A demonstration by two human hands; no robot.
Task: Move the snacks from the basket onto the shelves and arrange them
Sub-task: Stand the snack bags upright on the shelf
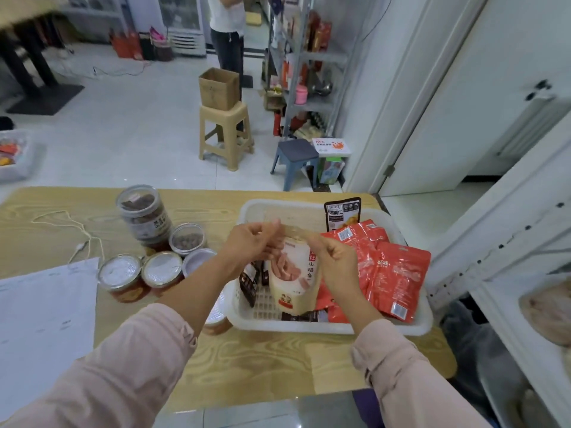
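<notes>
The 2 arms reach forward, left grip (253,242) and right grip (335,257) pinching, fingers curled.

The basket (309,327) sits on the right part of the table (278,366), with jars (160,273) clustered just to its left and a paper sheet (46,304) at the table's near left. The left hand (251,242) and right hand (336,257) pinch the top of a pouch (293,282), which hangs upright over the basket's middle. Flat packets (392,273) lie in the basket's right half. Beyond the table a box (219,88) stands on a stool (225,134), with shelves (309,57) to its right.

Small shop: stocked shelves (309,57), drinks fridge (185,20).
</notes>
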